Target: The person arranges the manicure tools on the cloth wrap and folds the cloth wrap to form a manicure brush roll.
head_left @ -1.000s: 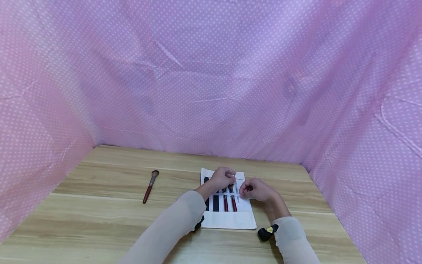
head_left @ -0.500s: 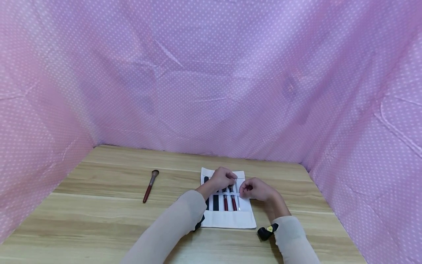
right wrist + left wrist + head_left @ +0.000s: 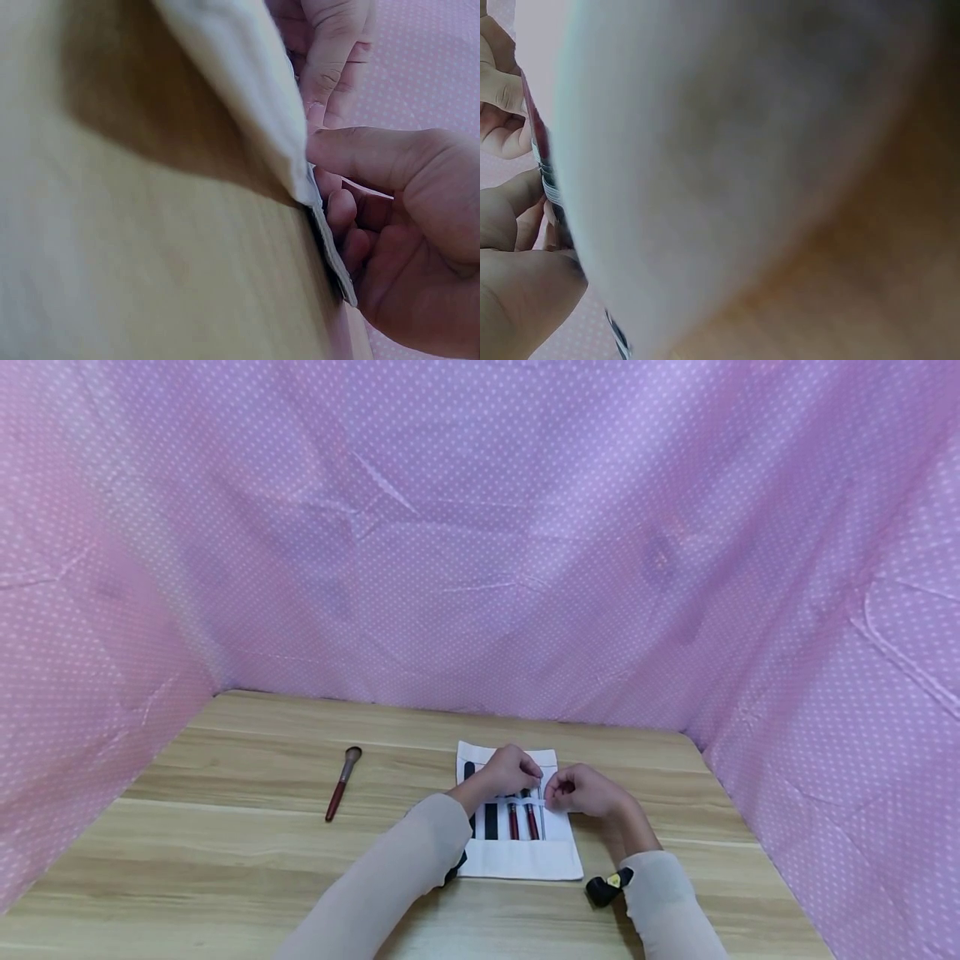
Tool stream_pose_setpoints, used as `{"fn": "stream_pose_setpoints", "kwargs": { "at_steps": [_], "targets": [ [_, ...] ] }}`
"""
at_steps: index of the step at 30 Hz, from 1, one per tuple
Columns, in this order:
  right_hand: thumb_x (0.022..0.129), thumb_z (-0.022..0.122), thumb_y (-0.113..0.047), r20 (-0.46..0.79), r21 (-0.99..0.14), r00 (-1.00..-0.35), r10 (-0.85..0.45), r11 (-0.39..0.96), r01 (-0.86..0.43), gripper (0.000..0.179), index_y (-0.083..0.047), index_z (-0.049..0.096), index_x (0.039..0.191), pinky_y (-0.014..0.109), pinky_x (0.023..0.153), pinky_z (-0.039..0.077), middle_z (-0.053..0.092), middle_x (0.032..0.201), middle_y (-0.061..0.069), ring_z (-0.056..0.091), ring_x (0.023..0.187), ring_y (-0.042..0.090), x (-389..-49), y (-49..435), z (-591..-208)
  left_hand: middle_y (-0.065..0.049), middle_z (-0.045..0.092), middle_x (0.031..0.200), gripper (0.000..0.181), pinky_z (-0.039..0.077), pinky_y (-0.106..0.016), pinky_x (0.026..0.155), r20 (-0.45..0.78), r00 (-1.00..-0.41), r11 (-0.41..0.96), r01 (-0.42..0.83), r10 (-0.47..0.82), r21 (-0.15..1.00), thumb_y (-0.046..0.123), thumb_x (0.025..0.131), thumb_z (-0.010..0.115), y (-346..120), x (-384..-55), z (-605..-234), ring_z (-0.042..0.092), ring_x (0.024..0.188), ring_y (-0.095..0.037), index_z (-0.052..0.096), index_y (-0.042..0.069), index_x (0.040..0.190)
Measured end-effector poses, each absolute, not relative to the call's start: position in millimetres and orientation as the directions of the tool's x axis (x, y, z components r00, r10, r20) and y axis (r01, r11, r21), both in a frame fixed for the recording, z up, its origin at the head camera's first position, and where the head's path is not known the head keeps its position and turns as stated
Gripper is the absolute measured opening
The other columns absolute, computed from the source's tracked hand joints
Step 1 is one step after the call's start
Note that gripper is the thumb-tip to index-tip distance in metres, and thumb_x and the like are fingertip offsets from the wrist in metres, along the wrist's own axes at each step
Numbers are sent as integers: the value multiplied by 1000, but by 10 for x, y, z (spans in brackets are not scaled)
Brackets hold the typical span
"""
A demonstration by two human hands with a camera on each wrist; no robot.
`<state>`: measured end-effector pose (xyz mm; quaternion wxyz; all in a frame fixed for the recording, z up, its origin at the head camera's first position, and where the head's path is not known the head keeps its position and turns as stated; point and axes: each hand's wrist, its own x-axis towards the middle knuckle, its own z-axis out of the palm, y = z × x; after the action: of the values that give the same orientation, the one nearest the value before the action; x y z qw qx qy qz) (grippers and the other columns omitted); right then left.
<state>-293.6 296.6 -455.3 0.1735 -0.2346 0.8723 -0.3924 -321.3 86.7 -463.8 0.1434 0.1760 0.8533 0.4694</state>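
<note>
A white brush roll (image 3: 525, 861) lies unfolded on the table. My left hand (image 3: 512, 770) is over its upper part, thumb and fingertips pinching the top of a thin silver stick (image 3: 543, 823). The stick runs down the roll's right side, past a white strap (image 3: 536, 802). At that strap, by the roll's right edge, my right hand (image 3: 588, 792) pinches the band with curled fingers. In the right wrist view its thumb (image 3: 360, 154) presses at the cloth edge. Two makeup brushes with red handles (image 3: 532, 823) sit under the strap, their heads partly hidden by my left hand.
Left of those brushes, black strips (image 3: 491, 821) lie on the roll. A loose makeup brush (image 3: 342, 785) with a red handle rests on the wooden table (image 3: 225, 827) to the left. Pink dotted cloth (image 3: 480, 568) surrounds the table's back and sides.
My left hand has shifted slightly right and toward me, and the silver stick has slid lower, its bottom end now near the roll's lower pocket. My right hand has stayed in place.
</note>
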Motion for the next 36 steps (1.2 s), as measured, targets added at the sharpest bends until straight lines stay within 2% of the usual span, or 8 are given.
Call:
{"fn": "stream_pose_setpoints", "kwargs": {
  "at_steps": [7, 11, 17, 25, 31, 36],
  "targets": [
    [92, 71, 1, -105, -749, -828, -550, 592, -298, 6, -5, 72, 94, 23, 70, 47, 65, 84, 1, 56, 80, 14, -2944, 2960, -4534, 3, 75, 97, 10, 52, -28, 82, -77, -893, 492, 170, 443, 854, 8, 95, 73, 860, -3188, -4594, 60, 87, -9, 81, 10, 101],
    [90, 74, 0, -90, -743, -826, -557, 590, -317, 5, -1, 71, 94, 23, 68, 46, 65, 84, 3, 55, 77, 13, -2944, 2944, -4509, 4, 75, 100, 12, 52, -28, 83, -65, -899, 465, 161, 433, 871, 10, 96, 72, 847, -3200, -4605, 61, 89, -9, 80, 11, 103],
    [91, 67, 3, -31, -692, -852, -523, 626, -359, 11, -5, 74, 94, 24, 69, 48, 69, 86, 2, 58, 78, 13, -2912, 2916, -4412, 2, 73, 106, 14, 53, -31, 86, -6, -922, 362, 146, 387, 921, 8, 97, 69, 817, -3215, -4584, 63, 95, -12, 78, 9, 107],
    [92, 69, -1, -7, -683, -896, -443, 657, -320, 9, -4, 73, 99, 26, 68, 50, 67, 85, 2, 59, 79, 17, -2854, 3034, -4288, 0, 71, 103, 18, 53, -27, 76, 22, -928, 298, 142, 372, 944, 8, 99, 67, 754, -3258, -4521, 64, 90, -15, 76, 5, 114],
    [92, 71, -2, -8, -674, -911, -412, 675, -299, 6, -4, 73, 98, 26, 66, 51, 68, 85, 2, 59, 78, 16, -2852, 3141, -4307, -2, 72, 104, 17, 55, -28, 80, 27, -936, 283, 134, 351, 950, 7, 98, 67, 604, -3299, -4461, 65, 93, -14, 76, 4, 113],
    [91, 68, 3, -62, -734, -907, -416, 634, -241, 10, 0, 73, 99, 28, 59, 53, 69, 86, 8, 60, 72, 17, -2855, 3166, -4353, -4, 72, 105, 19, 56, -28, 82, 6, -949, 283, 100, 314, 954, 6, 98, 67, 425, -3351, -4468, 66, 94, -15, 75, 3, 115]
  ]
}}
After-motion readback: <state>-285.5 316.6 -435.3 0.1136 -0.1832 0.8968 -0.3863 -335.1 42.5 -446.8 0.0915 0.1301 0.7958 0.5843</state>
